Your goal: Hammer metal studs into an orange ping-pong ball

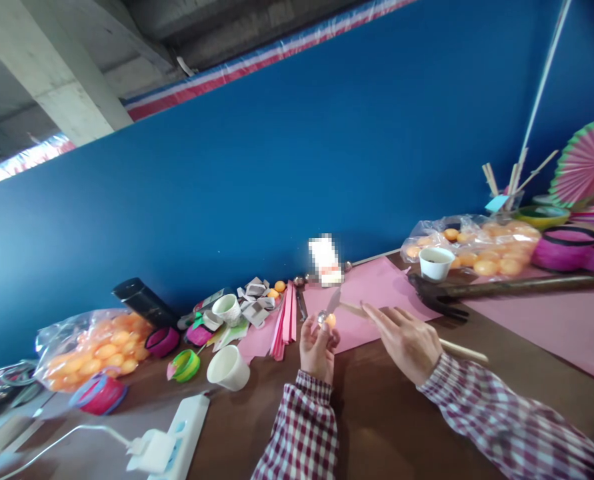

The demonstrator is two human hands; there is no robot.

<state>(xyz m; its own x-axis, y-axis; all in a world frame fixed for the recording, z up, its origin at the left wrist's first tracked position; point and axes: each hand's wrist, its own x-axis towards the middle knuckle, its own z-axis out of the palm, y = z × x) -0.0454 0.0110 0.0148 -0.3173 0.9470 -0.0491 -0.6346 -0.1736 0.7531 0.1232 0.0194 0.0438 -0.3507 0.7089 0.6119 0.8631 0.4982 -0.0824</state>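
Observation:
My left hand (317, 345) is closed around a small orange ball (331, 321), with a shiny silvery piece (321, 316) beside it at the fingertips. Just to the right, my right hand (407, 337) grips a thin wooden stick (351, 308). A grey, blade-like tip (333, 301) at the stick's left end points at the ball. Both hands are above the front part of a pink sheet (377, 287) on the brown table (377, 427). The palm side of my right hand is hidden.
Bags of orange balls (101, 347) lie left and right. White cups (228, 368), pink strips (284, 320) and a power strip (184, 433) are on the left. A dark hammer-like tool (441, 293) lies at the right. Behind stands a blue wall (277, 167).

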